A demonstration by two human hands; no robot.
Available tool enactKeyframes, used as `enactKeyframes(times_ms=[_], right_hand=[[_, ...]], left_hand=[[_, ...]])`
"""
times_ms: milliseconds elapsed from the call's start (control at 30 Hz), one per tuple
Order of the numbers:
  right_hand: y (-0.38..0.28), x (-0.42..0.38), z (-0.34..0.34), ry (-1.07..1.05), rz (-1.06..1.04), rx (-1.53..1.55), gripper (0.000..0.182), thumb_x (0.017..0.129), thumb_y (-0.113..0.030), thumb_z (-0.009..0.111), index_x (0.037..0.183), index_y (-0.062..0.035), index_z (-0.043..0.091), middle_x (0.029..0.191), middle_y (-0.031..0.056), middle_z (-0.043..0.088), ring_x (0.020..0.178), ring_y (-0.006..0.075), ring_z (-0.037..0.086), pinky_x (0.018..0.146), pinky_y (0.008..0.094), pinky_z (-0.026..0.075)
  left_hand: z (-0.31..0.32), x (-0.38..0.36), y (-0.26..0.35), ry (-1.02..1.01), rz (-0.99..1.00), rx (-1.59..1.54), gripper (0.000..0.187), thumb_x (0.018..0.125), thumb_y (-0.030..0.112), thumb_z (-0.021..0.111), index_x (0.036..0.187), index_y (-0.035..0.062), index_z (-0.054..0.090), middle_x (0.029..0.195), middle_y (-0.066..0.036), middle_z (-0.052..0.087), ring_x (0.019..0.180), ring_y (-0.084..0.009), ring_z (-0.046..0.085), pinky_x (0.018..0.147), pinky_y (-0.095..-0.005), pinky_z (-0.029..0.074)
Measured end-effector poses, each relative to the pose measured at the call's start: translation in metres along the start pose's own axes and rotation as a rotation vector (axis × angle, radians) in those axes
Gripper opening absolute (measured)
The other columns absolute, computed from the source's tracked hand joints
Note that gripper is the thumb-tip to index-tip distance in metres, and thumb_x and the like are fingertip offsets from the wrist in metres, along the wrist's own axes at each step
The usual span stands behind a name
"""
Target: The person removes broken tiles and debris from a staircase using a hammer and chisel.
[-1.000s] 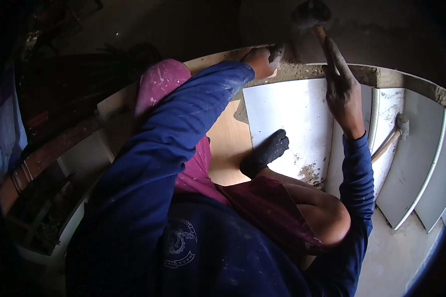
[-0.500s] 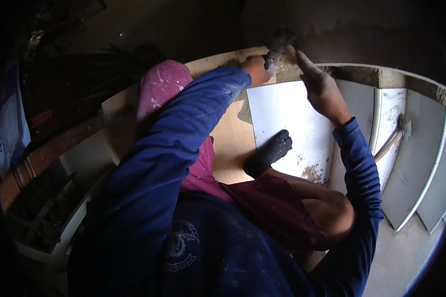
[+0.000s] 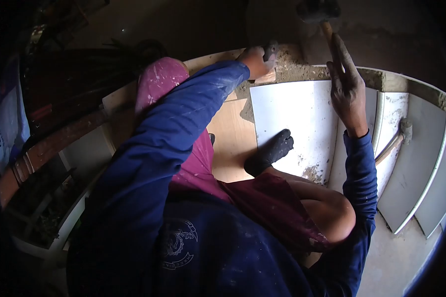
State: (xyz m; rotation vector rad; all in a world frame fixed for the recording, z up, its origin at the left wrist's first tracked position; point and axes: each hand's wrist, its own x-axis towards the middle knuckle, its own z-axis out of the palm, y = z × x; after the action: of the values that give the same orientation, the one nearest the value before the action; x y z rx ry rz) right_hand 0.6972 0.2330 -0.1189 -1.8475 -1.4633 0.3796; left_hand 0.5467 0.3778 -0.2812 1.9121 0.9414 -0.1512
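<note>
My right hand (image 3: 349, 94) is closed around the wooden handle of a mallet (image 3: 318, 11) with a dark, thick head, held up over the far edge of the work. At that edge my left hand (image 3: 254, 62) grips a short dark tool (image 3: 271, 51) with a rounded end; its lower part is hidden. The tool stands by a rough strip of mortar (image 3: 288, 72). Nearer me lies a white tile (image 3: 287, 109), with a wood-look tile (image 3: 233, 138) to its left. The mallet head and the tool are apart.
A second hammer (image 3: 405, 129) with a wooden handle rests on grey-white tiles (image 3: 421, 153) at the right. My foot in a dark sock (image 3: 270, 153) is on the white tile. A dark wall (image 3: 381, 34) rises beyond the mortar edge.
The mallet has swung up and to the right, away from the dark tool, and my right hand moved with it. My left hand stays almost in place with the tool.
</note>
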Motion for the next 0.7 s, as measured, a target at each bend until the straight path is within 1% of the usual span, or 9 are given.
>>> enactKeyframes(times_ms=[33,67,167,267,367,467,567,667,700], right_hand=[[0.006,-0.001,0.0,0.009,-0.019,-0.008,0.051,0.092,0.001,0.053,0.141,-0.011,0.044,0.135,0.0117,0.053,0.122,0.03,0.053,0.098,0.0347,0.046],[0.013,-0.003,0.0,-0.024,0.008,-0.016,0.051,0.092,0.001,0.052,0.141,-0.0116,0.044,0.135,0.0124,0.054,0.121,0.0318,0.053,0.096,0.0356,0.047],[0.008,-0.003,0.003,-0.075,0.066,-0.035,0.05,0.092,0.001,0.052,0.14,-0.0113,0.045,0.135,0.0137,0.053,0.12,0.0333,0.054,0.095,0.0367,0.048],[0.006,0.001,0.004,-0.072,0.005,-0.014,0.049,0.092,0.001,0.053,0.139,-0.011,0.046,0.136,0.0148,0.052,0.12,0.0323,0.055,0.096,0.0367,0.047],[-0.002,0.009,0.003,-0.046,-0.033,0.026,0.047,0.093,0.0,0.053,0.139,-0.0098,0.047,0.136,0.0153,0.052,0.12,0.0293,0.055,0.097,0.0355,0.047],[-0.001,0.013,0.002,-0.044,-0.056,0.03,0.046,0.094,-0.001,0.053,0.139,-0.0088,0.046,0.137,0.0143,0.052,0.122,0.0276,0.054,0.098,0.0346,0.046],[-0.005,0.015,0.0,-0.046,-0.055,0.048,0.045,0.094,-0.001,0.052,0.138,-0.0072,0.047,0.138,0.0136,0.051,0.125,0.027,0.052,0.1,0.0341,0.045],[-0.011,0.02,-0.007,-0.055,-0.081,0.092,0.048,0.096,-0.005,0.051,0.143,-0.009,0.041,0.145,0.0104,0.043,0.133,0.0259,0.043,0.108,0.0361,0.036],[-0.014,0.023,-0.011,-0.034,-0.099,0.083,0.048,0.096,-0.005,0.051,0.143,-0.009,0.041,0.146,0.0108,0.043,0.133,0.0257,0.043,0.108,0.0355,0.037]], left_hand=[[0.002,-0.002,-0.003,0.01,-0.011,0.04,0.053,0.081,0.042,0.067,0.108,-0.0034,0.061,0.111,-0.027,0.061,0.103,-0.0326,0.061,0.09,-0.0388,0.047],[0.003,-0.005,-0.004,0.04,-0.043,0.072,0.054,0.08,0.042,0.068,0.109,-0.0032,0.061,0.11,-0.025,0.062,0.104,-0.0317,0.061,0.092,-0.0388,0.046],[0.004,-0.007,-0.01,0.013,-0.06,0.022,0.055,0.08,0.043,0.068,0.109,-0.0032,0.061,0.11,-0.023,0.062,0.106,-0.0314,0.06,0.094,-0.0382,0.045],[0.004,-0.006,-0.011,-0.017,-0.056,0.011,0.054,0.081,0.043,0.068,0.109,-0.0032,0.061,0.112,-0.022,0.062,0.106,-0.0313,0.06,0.093,-0.0373,0.045],[0.0,-0.009,-0.004,-0.025,-0.095,-0.002,0.053,0.081,0.042,0.067,0.109,-0.0028,0.062,0.112,-0.022,0.062,0.107,-0.0314,0.06,0.094,-0.0371,0.045],[0.002,-0.012,-0.003,-0.002,-0.092,0.068,0.053,0.081,0.043,0.067,0.109,-0.0025,0.063,0.111,-0.022,0.063,0.106,-0.0319,0.06,0.093,-0.0373,0.045],[0.004,-0.01,-0.008,-0.007,-0.057,0.097,0.055,0.082,0.045,0.066,0.11,-0.0027,0.063,0.11,-0.023,0.063,0.106,-0.0325,0.06,0.093,-0.0372,0.045],[0.003,-0.014,-0.006,0.001,-0.047,0.122,0.056,0.082,0.046,0.064,0.108,-0.0033,0.063,0.109,-0.023,0.064,0.105,-0.0325,0.061,0.093,-0.0376,0.046],[0.003,-0.013,-0.006,-0.011,-0.044,0.121,0.056,0.082,0.046,0.064,0.108,-0.0033,0.063,0.108,-0.023,0.064,0.104,-0.0326,0.061,0.093,-0.0376,0.046]])
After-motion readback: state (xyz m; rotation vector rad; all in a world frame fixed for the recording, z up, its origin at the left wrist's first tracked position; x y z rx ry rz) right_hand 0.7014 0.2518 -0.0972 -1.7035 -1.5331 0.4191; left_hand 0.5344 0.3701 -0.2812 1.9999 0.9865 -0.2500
